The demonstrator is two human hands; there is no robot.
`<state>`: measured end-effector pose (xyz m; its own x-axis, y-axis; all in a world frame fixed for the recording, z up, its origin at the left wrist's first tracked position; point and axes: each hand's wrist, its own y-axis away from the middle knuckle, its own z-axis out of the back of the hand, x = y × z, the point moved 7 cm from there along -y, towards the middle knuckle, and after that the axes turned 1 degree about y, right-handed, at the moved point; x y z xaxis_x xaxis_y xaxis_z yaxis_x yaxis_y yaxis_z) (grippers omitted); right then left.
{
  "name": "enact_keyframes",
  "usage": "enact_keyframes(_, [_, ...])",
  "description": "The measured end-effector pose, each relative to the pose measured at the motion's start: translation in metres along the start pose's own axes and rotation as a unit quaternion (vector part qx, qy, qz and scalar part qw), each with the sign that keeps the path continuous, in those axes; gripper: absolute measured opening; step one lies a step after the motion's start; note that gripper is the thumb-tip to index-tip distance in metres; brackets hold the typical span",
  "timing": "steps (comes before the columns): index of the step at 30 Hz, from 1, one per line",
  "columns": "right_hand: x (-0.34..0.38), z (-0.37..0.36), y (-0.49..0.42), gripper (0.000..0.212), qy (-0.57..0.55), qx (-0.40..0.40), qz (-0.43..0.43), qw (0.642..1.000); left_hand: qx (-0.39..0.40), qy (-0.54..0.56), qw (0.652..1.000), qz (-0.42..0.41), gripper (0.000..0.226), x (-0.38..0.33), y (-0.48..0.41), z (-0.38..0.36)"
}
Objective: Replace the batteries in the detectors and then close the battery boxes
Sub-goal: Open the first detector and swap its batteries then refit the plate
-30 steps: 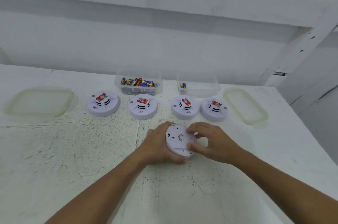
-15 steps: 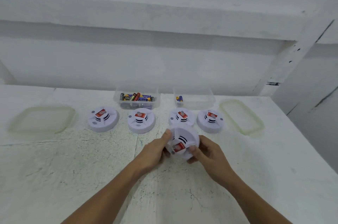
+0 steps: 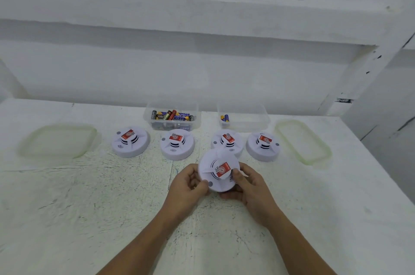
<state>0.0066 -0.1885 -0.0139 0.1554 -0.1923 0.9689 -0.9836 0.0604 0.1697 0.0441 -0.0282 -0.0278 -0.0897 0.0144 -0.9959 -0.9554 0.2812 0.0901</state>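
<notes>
I hold a round white detector [image 3: 218, 171] above the table, its domed face with a red sticker turned towards me. My left hand [image 3: 188, 182] grips its left rim and my right hand [image 3: 249, 185] grips its right side, thumb near the sticker. Its battery side is hidden from me. Several more detectors stand face up in a row behind it, from the leftmost detector [image 3: 130, 141] to the rightmost detector [image 3: 263, 146]. A clear box of batteries [image 3: 172, 117] stands behind the row. A second clear box [image 3: 243, 118] holds a few batteries at its left end.
Two translucent green lids lie flat on the white table: one lid [image 3: 57, 141] at the far left, another lid [image 3: 302, 141] at the far right. A white wall rises just behind the boxes. The table's right edge [image 3: 381, 162] drops off beyond the right lid.
One second ago the detector showed its back side under my fingers near the table. I have since flipped it face up and lifted it slightly.
</notes>
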Motion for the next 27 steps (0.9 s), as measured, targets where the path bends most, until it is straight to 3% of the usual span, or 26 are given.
enact_keyframes(7, [-0.0043, 0.0027, 0.0024, 0.035, 0.023, -0.012, -0.003, 1.000, 0.007, -0.018, 1.000, 0.014, 0.030, 0.0043, -0.0006, -0.0016])
enact_keyframes(13, [-0.0041, 0.0028, 0.0029, 0.037, 0.024, -0.023, 0.000, 0.999, -0.003, 0.024, 1.000, 0.005, 0.033, 0.0035, -0.0016, -0.0027])
enact_keyframes(19, [-0.0055, 0.0049, 0.0033, 0.037, 0.003, -0.044, 0.007, 0.999, 0.000, 0.089, 0.996, 0.022, 0.054, 0.0050, -0.0050, -0.0016])
enact_keyframes(27, [-0.0050, 0.0046, 0.0050, 0.035, 0.010, -0.050, 0.022, 0.998, 0.006, 0.104, 0.994, 0.019, 0.056, 0.0061, -0.0049, -0.0016])
